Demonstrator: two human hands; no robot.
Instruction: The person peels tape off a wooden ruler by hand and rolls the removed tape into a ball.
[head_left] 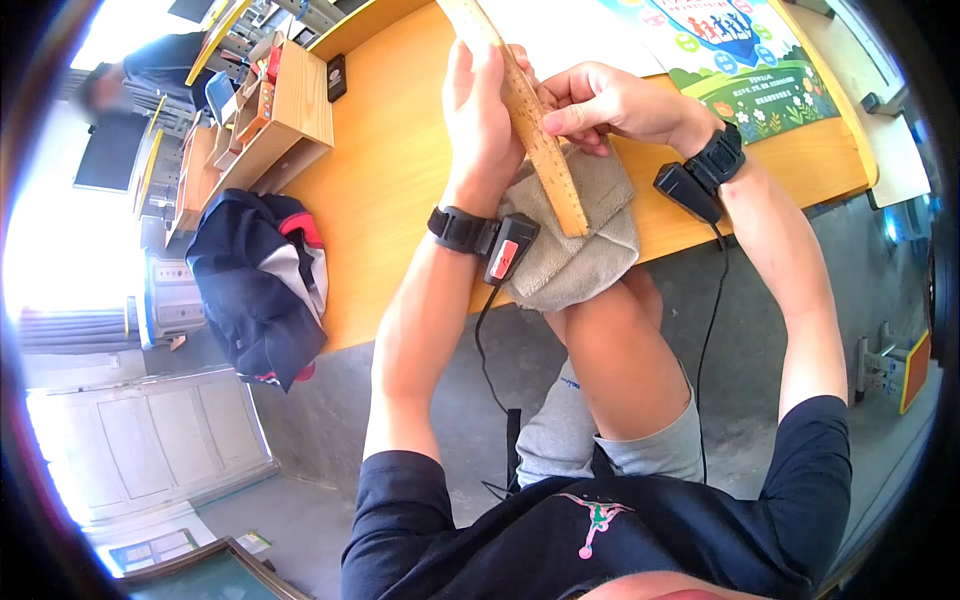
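Note:
A long wooden ruler [548, 160] with marked edges is held tilted above the front part of the desk. My left hand [482, 125] grips it from the left, thumb along one side and fingers partly hidden behind it. On the right edge, my right hand [612, 105] is closed, its thumb and curled fingers pinching the ruler near its middle. Beneath the ruler's lower end lies a crumpled grey-brown cloth [612, 215], draped over the desk's front edge towards my knees.
The desk [395, 170] carries a colourful printed poster [745, 65], a wooden desktop shelf [300, 105] and a small black object [336, 77]. A dark jacket [250, 290] hangs at the left side. Cables run from both wrist devices. Another person [165, 70] is at the far left.

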